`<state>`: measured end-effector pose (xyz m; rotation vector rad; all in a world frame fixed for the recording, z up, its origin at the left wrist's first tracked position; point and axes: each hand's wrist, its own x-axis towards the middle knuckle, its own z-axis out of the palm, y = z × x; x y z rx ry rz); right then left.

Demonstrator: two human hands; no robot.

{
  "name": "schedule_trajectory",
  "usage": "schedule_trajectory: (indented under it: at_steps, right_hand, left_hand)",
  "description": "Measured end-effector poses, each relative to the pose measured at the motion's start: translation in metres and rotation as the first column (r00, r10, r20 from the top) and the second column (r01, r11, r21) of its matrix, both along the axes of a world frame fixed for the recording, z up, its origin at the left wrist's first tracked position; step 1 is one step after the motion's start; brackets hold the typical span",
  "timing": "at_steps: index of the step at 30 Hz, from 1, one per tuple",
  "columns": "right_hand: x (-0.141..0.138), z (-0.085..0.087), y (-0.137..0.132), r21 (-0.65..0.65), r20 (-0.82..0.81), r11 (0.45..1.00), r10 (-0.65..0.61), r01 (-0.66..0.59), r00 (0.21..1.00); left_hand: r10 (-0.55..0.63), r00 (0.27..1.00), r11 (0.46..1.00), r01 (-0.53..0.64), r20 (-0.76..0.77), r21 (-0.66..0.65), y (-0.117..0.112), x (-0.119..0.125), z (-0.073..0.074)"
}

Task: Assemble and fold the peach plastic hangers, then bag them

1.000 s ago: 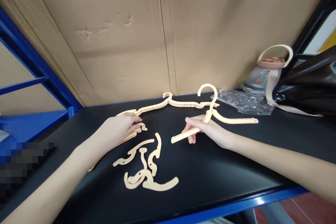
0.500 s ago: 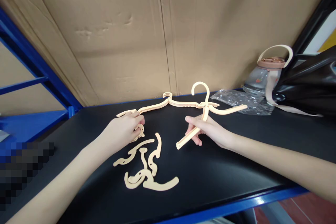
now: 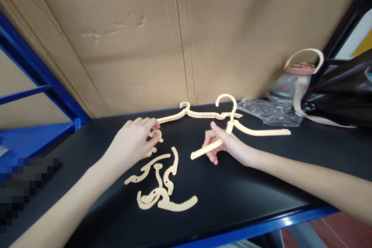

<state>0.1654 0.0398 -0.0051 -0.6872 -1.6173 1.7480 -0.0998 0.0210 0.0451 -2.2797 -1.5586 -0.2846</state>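
My right hand (image 3: 236, 145) is closed around one arm of a cream plastic folding hanger (image 3: 261, 132), whose hook points up and whose other arm stretches right. At the left, my left hand (image 3: 132, 137) pinches a curved cream hanger part (image 3: 157, 135) between thumb and fingers, just above the table; the hand hides much of it. Below that hand, another small piece (image 3: 153, 150) shows partly. Several loose cream hanger parts (image 3: 178, 205) lie nearer to me, some overlapping. Behind both hands, a stack of assembled hangers (image 3: 203, 115) rests along the back of the table.
The black tabletop (image 3: 232, 205) has a blue front edge. Clear plastic wrapping (image 3: 270, 112) and a transparent bottle (image 3: 290, 85) with a strap stand at the back right, beside a black bag (image 3: 348, 89). A cardboard sheet (image 3: 130, 46) rises behind, with a blue frame (image 3: 55, 81) at left.
My left hand has risen slightly with the curved part, uncovering a piece beneath. In my right hand the hanger has turned a little, its free arm now lower and farther right.
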Motion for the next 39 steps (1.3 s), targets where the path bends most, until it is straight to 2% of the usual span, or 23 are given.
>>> schedule_trajectory:
  at_steps: [6, 12, 17, 21, 28, 31, 34, 36, 39]
  right_hand:
    - [0.001, 0.000, 0.003, -0.002, 0.023, 0.999, -0.035, 0.035, 0.999]
    - [0.000, 0.006, 0.000, 0.049, 0.060, 0.993, -0.109, 0.106, 0.992]
    - [0.000, 0.012, -0.005, 0.111, 0.037, 0.984, -0.142, 0.137, 0.989]
    - [0.001, 0.010, -0.004, 0.095, 0.049, 0.989, -0.119, 0.114, 0.992]
    - [0.000, 0.002, 0.001, 0.072, 0.040, 0.996, -0.054, 0.051, 0.998]
    - [0.001, 0.000, 0.002, 0.078, 0.032, 0.997, -0.015, 0.013, 0.999]
    - [0.001, -0.001, 0.003, 0.086, 0.030, 0.996, -0.004, 0.001, 1.000]
    - [0.002, -0.002, 0.004, 0.093, 0.034, 0.996, -0.006, 0.003, 0.999]
    - [0.002, -0.002, 0.004, 0.100, 0.042, 0.995, -0.011, 0.007, 0.999]
  left_hand:
    - [-0.082, 0.983, 0.996, 0.087, 0.163, -0.025, -0.002, 0.003, 0.003]
    - [-0.117, 0.968, 0.983, 0.145, 0.222, -0.111, -0.004, 0.006, -0.001]
    - [-0.029, 0.938, 0.967, 0.114, 0.346, -0.228, -0.012, 0.012, 0.003]
    - [-0.139, 0.934, 0.971, 0.194, 0.329, -0.141, -0.022, 0.024, 0.008]
    - [-0.299, 0.911, 0.918, 0.356, 0.285, -0.175, -0.031, 0.041, 0.000]
    - [-0.251, 0.913, 0.913, 0.334, 0.322, -0.235, -0.031, 0.041, -0.004]
    - [-0.173, 0.911, 0.880, 0.313, 0.374, -0.356, -0.032, 0.039, -0.004]
    - [-0.174, 0.904, 0.858, 0.333, 0.389, -0.391, -0.033, 0.039, -0.002]
    - [-0.202, 0.901, 0.855, 0.353, 0.383, -0.381, -0.034, 0.038, 0.002]
